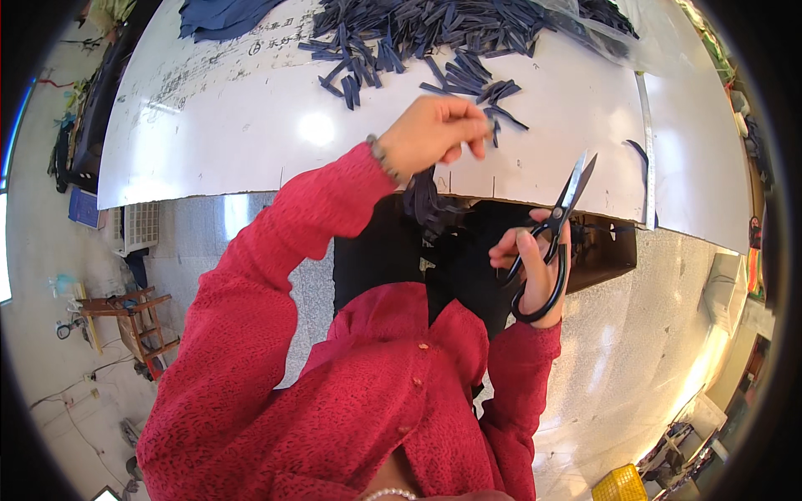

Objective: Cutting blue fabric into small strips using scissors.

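Note:
My left hand (439,134) is over the white table, thumb and fingers pinched together. A narrow dark blue fabric strip (496,134) shows right at the fingertips; whether they grip it I cannot tell. Just beyond lies a large heap of similar strips (434,29), some scattered toward me. My right hand (541,275) is past the table's near edge, fingers through the black handles of a pair of scissors (558,219). Their blades point up and away, slightly parted, with no cloth between them. Below my left wrist, a bunch of dark strips (430,204) hangs by the table edge above my lap.
Folded dark blue cloth (221,18) lies at the table's far left. Clear plastic sheeting (601,37) covers part of the heap's right side. A single strip (639,159) is near a seam in the white tabletop (217,154). A wooden stool (138,326) stands on the left floor.

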Demonstrator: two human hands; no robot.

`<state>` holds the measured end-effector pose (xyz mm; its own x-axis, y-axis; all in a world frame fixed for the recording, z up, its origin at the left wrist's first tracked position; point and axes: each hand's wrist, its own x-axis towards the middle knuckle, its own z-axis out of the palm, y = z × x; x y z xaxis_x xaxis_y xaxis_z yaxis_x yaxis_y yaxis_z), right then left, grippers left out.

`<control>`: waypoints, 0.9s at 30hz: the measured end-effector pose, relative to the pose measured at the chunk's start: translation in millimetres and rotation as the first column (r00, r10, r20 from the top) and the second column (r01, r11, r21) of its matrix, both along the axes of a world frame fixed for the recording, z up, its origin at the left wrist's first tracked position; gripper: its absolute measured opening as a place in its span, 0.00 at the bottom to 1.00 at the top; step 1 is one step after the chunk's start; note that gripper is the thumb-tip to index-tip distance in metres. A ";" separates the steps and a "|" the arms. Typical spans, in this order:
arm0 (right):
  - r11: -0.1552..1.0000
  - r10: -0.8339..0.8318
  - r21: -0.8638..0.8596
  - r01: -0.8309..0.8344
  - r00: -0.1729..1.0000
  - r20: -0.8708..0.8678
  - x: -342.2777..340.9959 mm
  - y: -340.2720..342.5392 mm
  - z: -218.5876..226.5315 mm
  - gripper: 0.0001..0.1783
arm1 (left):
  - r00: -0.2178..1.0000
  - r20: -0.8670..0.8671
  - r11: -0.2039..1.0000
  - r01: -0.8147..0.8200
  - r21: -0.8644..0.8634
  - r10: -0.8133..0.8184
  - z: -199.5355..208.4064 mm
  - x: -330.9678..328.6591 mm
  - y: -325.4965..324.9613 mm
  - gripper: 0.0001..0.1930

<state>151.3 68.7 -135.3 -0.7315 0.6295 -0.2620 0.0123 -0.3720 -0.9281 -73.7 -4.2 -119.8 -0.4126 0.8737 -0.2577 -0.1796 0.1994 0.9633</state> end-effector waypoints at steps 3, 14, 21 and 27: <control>0.997 -0.077 0.000 0.077 0.994 -0.076 -15.3 0.5 0.9 0.27 | 0.977 0.178 0.993 0.117 0.006 -0.117 4.1 32.9 -23.8 0.08; 0.988 -0.060 0.139 0.066 0.997 -0.048 -31.2 -7.2 3.1 0.26 | 0.975 0.167 0.985 0.160 -0.063 -0.148 -4.1 54.9 -35.9 0.08; 0.949 -0.100 0.309 0.055 0.986 0.131 -37.4 -9.5 1.6 0.24 | 0.967 -0.089 0.960 0.222 -0.170 -0.240 -8.3 44.8 -47.2 0.10; 0.914 -0.197 0.388 0.117 0.965 0.174 -43.9 -4.8 -0.5 0.23 | 0.943 -0.211 0.955 0.217 -0.203 -0.259 -13.4 16.9 -64.9 0.11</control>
<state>107.5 63.8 -135.7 -0.5703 0.8127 -0.1198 0.1866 -0.0138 -0.9823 -56.8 -69.1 -133.2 -0.2652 0.9035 -0.3368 0.1190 0.3773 0.9184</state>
